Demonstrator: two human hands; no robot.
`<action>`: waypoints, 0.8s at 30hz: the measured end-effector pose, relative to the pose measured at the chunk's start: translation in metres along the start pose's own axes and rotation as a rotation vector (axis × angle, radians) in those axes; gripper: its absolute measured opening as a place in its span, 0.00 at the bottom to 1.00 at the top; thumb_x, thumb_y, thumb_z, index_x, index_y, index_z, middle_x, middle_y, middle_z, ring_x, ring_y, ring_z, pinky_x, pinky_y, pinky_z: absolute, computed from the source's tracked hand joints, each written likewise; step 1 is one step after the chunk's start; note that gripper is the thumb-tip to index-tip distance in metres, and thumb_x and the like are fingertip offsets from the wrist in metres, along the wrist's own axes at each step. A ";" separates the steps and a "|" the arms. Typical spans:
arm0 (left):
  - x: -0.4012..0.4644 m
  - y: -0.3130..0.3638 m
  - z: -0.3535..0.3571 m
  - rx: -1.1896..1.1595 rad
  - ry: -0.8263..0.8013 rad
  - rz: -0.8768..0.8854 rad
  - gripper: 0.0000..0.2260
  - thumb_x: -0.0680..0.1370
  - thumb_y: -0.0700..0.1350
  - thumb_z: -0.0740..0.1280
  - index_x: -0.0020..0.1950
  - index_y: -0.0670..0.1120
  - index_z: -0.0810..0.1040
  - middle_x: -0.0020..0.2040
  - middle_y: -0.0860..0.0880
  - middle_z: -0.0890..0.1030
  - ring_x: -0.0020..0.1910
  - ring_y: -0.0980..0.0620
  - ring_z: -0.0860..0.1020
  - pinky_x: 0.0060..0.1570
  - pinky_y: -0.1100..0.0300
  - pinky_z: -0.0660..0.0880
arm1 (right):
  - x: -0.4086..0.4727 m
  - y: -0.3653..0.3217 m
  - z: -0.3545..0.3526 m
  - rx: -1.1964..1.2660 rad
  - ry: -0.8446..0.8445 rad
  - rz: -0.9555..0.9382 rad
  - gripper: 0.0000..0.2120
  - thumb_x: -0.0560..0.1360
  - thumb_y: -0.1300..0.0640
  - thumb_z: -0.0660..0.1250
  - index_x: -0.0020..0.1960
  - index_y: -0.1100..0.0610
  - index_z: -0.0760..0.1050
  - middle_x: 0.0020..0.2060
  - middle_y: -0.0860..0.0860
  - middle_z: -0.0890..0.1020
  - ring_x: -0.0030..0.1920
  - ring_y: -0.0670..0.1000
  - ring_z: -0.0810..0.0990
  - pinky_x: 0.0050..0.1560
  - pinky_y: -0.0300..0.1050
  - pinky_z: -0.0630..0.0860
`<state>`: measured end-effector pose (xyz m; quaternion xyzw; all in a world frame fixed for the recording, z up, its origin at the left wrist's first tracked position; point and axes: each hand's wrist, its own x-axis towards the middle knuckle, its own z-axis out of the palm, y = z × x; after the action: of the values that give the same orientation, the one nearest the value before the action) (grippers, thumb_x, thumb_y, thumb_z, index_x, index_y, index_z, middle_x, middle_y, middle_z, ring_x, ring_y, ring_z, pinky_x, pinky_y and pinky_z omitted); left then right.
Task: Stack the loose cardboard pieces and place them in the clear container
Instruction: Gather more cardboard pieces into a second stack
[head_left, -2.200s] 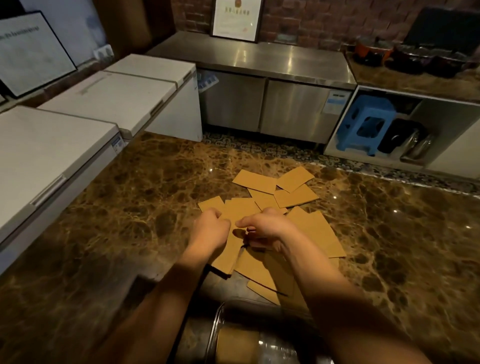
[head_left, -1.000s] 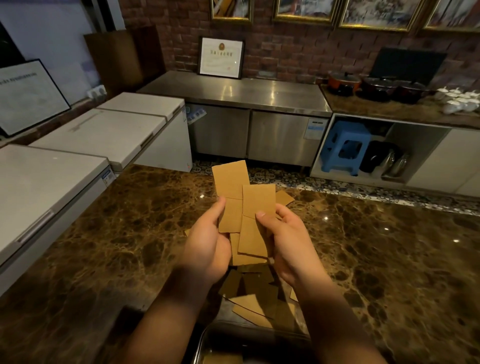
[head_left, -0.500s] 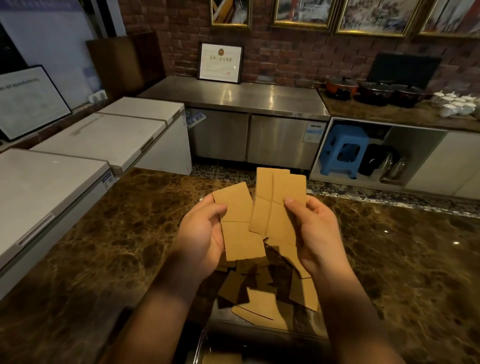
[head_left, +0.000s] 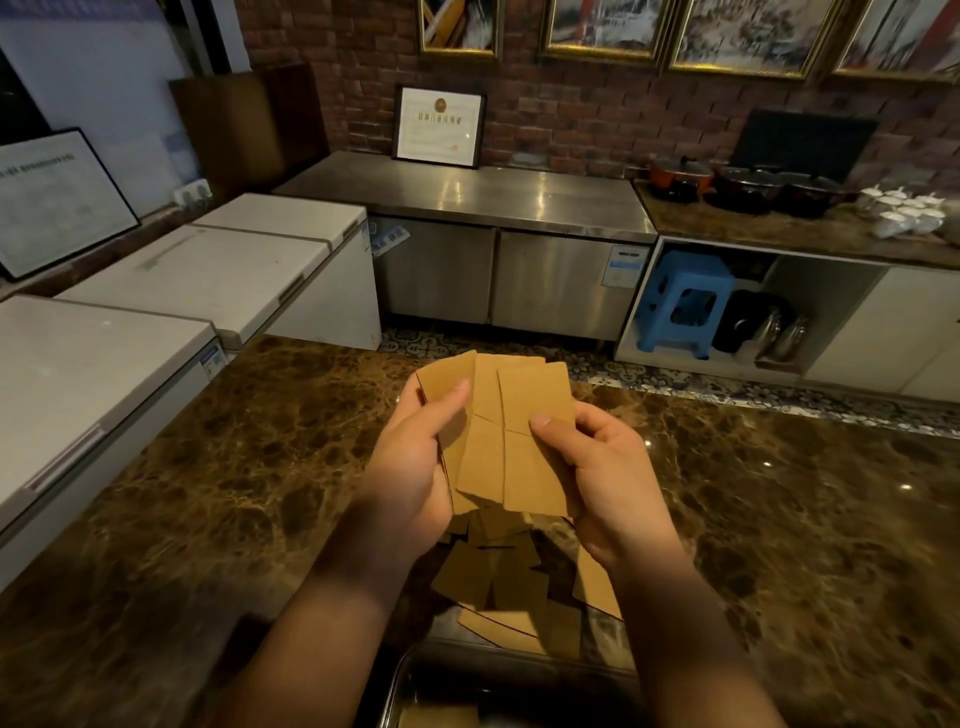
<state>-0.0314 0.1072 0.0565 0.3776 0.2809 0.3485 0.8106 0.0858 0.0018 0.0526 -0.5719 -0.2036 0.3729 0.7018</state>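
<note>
Cardboard pieces (head_left: 506, 447) are fanning unevenly above the counter (head_left: 208, 493), pinched between my left hand (head_left: 415, 467) and right hand (head_left: 597, 467); loosening now, I'm risking some slipping past the clear container (head_left: 415, 675) below.

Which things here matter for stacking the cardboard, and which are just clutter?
Job:
- left hand
- right hand
- held cardboard pieces
- loose cardboard pieces on the marble counter
- clear container

Lying about:
- blue stool
- framed certificate
- chest freezers
- pots
</note>
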 end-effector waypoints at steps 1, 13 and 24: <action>0.000 -0.002 0.000 0.012 -0.006 -0.021 0.12 0.77 0.45 0.69 0.60 0.55 0.79 0.48 0.49 0.87 0.46 0.48 0.86 0.36 0.51 0.83 | -0.001 0.002 0.002 -0.010 -0.009 0.000 0.08 0.77 0.60 0.70 0.56 0.59 0.82 0.47 0.56 0.88 0.48 0.56 0.87 0.46 0.52 0.85; 0.001 -0.006 -0.013 -0.077 -0.137 -0.062 0.18 0.82 0.43 0.55 0.66 0.61 0.73 0.52 0.42 0.87 0.50 0.42 0.86 0.41 0.46 0.83 | 0.002 -0.002 -0.006 0.116 0.022 0.115 0.12 0.81 0.53 0.65 0.47 0.51 0.87 0.48 0.56 0.88 0.49 0.54 0.88 0.48 0.54 0.84; 0.012 -0.041 -0.034 0.072 -0.114 -0.097 0.18 0.81 0.41 0.63 0.67 0.59 0.77 0.55 0.44 0.86 0.51 0.44 0.85 0.39 0.51 0.83 | 0.009 0.048 0.022 -0.515 -0.018 -0.025 0.09 0.73 0.50 0.75 0.46 0.53 0.79 0.50 0.51 0.83 0.48 0.48 0.84 0.40 0.47 0.83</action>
<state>-0.0343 0.1113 0.0023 0.4118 0.2645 0.2763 0.8271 0.0620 0.0259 0.0118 -0.7257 -0.3051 0.3053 0.5358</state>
